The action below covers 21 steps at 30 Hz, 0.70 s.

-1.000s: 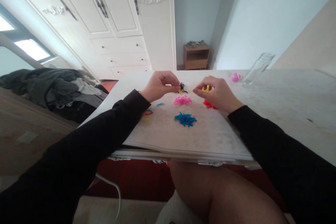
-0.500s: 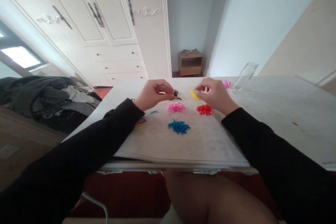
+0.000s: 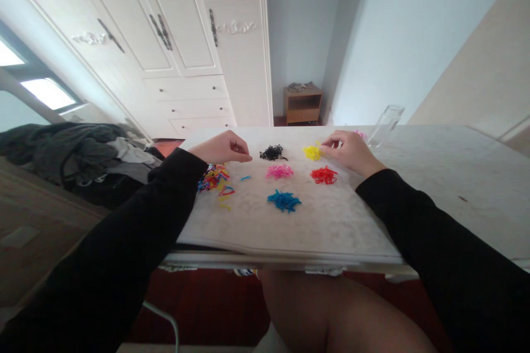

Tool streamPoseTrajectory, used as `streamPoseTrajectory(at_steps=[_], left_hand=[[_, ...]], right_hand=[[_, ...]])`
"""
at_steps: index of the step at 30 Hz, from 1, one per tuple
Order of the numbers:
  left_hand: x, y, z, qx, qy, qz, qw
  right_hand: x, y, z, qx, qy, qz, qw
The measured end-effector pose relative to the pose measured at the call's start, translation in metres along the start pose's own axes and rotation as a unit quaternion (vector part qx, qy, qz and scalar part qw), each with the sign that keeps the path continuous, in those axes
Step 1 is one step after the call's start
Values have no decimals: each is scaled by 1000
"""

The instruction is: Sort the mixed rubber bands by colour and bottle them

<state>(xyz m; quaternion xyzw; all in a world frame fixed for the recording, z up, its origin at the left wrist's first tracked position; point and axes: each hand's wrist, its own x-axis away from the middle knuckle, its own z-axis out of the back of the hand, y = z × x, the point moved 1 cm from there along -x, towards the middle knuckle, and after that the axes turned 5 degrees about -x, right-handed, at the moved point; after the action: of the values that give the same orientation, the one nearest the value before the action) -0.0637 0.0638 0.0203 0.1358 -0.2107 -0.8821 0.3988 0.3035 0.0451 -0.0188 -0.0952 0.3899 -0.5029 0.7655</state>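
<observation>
My left hand hovers left of a pile of black rubber bands, its fingers drawn together with nothing visible in them. Below its wrist is a mixed heap of multicoloured rubber bands, partly hidden by my sleeve. My right hand is curled at the right edge of a yellow rubber band pile; its fingertips are pinched, and I cannot make out what is between them. Nearer to me lie piles of pink bands, red bands and blue bands.
A clear glass jar stands at the far right, with a pink thing beside it. Stray bands lie near the mixed heap. Clothes are piled left of the white table.
My left hand has moved left off the black pile, uncovering it and the mixed heap. My right hand has shifted slightly right from the yellow pile. The view has tilted a little.
</observation>
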Motion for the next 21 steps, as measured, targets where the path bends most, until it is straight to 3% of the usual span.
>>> streamPoseTrajectory(at_steps=[10,21], left_hand=[[1,-9,-1,-33,-80,14,996],[6,-3,-11,-18,-146,28,989]], right_hand=[[3,-2,3,23,-15,-79,996],[3,-4,2,12,8,-100,995]])
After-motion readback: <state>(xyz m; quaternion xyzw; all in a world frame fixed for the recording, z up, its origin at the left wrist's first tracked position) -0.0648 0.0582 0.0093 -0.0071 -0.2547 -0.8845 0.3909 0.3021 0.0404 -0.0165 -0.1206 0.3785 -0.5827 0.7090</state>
